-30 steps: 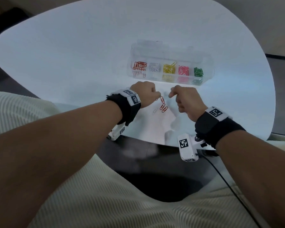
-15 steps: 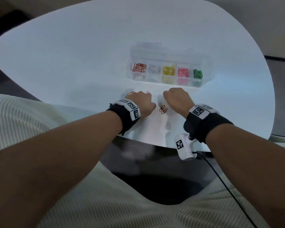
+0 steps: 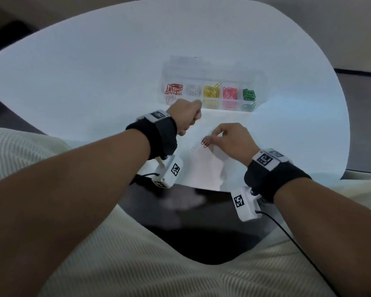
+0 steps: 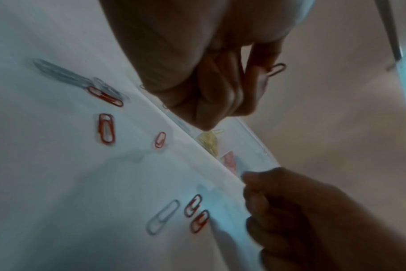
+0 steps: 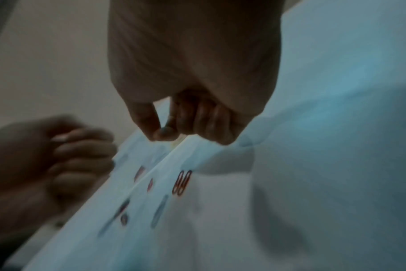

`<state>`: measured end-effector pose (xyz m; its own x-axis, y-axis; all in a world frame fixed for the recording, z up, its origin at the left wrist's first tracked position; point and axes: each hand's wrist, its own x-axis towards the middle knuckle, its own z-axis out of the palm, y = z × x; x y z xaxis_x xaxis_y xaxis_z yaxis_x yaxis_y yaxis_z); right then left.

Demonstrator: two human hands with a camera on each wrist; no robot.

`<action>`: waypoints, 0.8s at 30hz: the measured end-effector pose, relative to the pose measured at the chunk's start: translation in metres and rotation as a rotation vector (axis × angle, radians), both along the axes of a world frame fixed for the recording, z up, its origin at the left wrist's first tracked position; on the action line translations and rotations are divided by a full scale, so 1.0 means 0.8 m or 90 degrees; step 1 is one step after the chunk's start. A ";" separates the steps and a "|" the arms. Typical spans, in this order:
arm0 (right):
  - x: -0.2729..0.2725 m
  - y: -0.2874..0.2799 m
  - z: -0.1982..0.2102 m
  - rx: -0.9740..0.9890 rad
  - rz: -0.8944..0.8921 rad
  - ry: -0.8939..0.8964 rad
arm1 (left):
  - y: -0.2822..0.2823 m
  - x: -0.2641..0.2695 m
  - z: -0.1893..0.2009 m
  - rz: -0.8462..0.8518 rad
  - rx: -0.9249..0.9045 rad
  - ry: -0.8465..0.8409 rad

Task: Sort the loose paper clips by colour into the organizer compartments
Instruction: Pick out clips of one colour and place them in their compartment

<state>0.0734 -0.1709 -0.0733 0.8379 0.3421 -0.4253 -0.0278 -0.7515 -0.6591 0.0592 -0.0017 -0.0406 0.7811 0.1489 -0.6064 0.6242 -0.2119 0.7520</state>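
Observation:
The clear organizer (image 3: 259, 91) stands across the table, holding red, white, yellow, pink and green clips in separate compartments. My left hand (image 3: 187, 115) hovers as a fist in front of its red and white end, with a red paper clip (image 4: 277, 69) pinched at its fingertips. My right hand (image 3: 229, 136) rests nearer me, fingers curled, thumb and forefinger (image 5: 165, 131) pinched on what looks like a pale clip. Just left of it lie two red clips (image 3: 205, 143) side by side and a white clip (image 3: 195, 146).
Several more red clips (image 4: 106, 128) and a bunch of silver ones (image 4: 58, 73) lie on the table under my left forearm. A white sheet (image 3: 206, 168) lies under the clips. The white table's (image 3: 94, 71) near edge runs just behind my wrists.
My left hand has lifted off the table with a clip and moved forward toward the organizer's left end. The right hand has drawn slightly back and right, pinched beside the two red clips.

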 end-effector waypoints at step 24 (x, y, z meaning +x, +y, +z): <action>-0.006 0.019 0.007 -0.368 0.178 -0.093 | 0.016 -0.047 -0.017 -0.587 0.584 0.007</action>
